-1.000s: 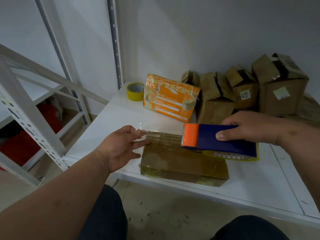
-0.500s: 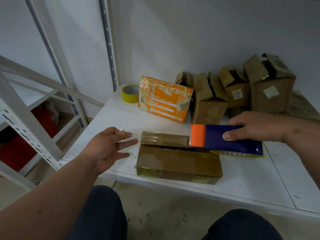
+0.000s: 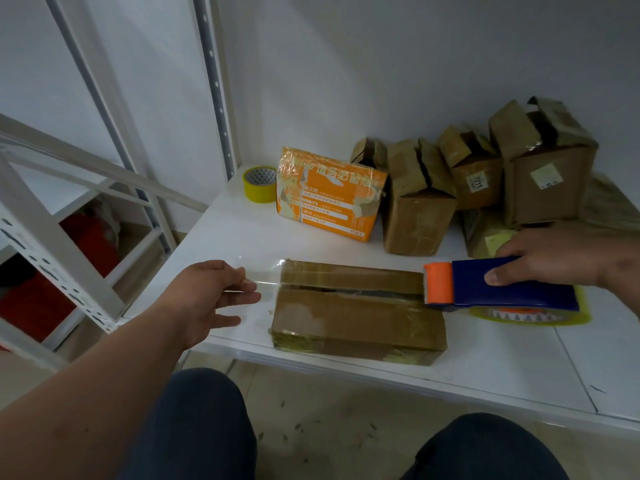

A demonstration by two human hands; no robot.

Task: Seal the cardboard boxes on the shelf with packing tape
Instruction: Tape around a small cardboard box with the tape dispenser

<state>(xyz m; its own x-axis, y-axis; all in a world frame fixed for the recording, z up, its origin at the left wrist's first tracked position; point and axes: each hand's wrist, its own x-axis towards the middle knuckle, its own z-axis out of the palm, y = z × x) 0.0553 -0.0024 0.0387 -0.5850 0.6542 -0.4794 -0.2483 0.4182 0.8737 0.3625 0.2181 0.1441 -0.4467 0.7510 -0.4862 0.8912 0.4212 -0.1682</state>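
l hand fingers extended, r hand grip curled

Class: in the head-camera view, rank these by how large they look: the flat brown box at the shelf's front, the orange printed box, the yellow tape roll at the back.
1. flat brown box, though it sits nearest the camera
2. orange printed box
3. yellow tape roll

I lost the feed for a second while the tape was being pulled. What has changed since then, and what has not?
The right hand has drawn the tape dispenser rightward, from over the flat box to its right end, so the clear tape now spans the top. The left hand still pinches the tape's free end beyond the box's left edge. The box, yellow roll and back boxes have not moved.
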